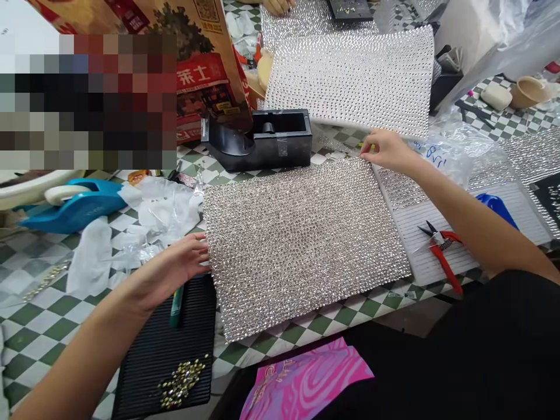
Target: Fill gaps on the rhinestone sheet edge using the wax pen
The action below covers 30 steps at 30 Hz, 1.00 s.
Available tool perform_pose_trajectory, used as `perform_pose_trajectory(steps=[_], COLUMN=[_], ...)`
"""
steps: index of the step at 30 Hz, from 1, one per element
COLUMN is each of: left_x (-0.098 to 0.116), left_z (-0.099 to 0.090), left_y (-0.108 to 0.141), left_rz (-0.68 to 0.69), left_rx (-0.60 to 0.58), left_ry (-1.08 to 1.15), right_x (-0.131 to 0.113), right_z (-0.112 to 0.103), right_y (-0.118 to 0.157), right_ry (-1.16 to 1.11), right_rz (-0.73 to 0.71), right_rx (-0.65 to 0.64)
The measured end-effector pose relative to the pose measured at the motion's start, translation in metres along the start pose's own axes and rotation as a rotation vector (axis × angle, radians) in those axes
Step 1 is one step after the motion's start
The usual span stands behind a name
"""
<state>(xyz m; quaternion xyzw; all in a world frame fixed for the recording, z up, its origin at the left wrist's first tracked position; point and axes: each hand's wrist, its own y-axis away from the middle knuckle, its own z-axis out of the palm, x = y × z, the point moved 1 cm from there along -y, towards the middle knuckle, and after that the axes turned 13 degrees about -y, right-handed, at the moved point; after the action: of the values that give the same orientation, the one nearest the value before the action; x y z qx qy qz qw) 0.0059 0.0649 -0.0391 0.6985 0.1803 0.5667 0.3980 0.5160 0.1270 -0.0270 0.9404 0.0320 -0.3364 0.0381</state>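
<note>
both hands are at the rhinestone sheet (301, 248) mid-frame: my left hand (175, 271) lies open, fingers against its left edge, and my right hand (387, 151) meets its top right corner, pinching or not i can't tell. lower left, a black ridged tray (164, 350) holds loose rhinestones (181, 380) and a green marker (176, 306).

Under our left hand (170, 271) we see a black ridged tray (164, 356) holding loose gold-toned rhinestones (181, 382), with a green marker (176, 306) lying at its edge. Further left of that hand sit a blue tape dispenser (72, 207) and crumpled clear plastic (164, 204). Ahead, between our hands, stands a black tape dispenser (262, 140). Below our right hand (389, 150), red-handled snips (446, 262) lie on a white ridged board (494, 219).
</note>
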Motion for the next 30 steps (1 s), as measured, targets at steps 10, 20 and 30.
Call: perform_pose_trajectory(steps=[10,20,30], left_x=[0.005,0.014,0.011], left_z=[0.005,0.015,0.001], left_y=[0.002,0.005,0.000], left_rz=[-0.015,-0.061,-0.081], left_rx=[0.048,0.105,0.040], left_ry=[0.001,0.003,-0.014], right_x=[-0.002,0.002,0.025], right_z=[-0.007,-0.015,0.001], right_y=[0.004,0.022,0.024], right_ry=[-0.089,-0.204,-0.026], right_rz=[0.013,0.100,0.109], right_rx=[0.106,0.251,0.211])
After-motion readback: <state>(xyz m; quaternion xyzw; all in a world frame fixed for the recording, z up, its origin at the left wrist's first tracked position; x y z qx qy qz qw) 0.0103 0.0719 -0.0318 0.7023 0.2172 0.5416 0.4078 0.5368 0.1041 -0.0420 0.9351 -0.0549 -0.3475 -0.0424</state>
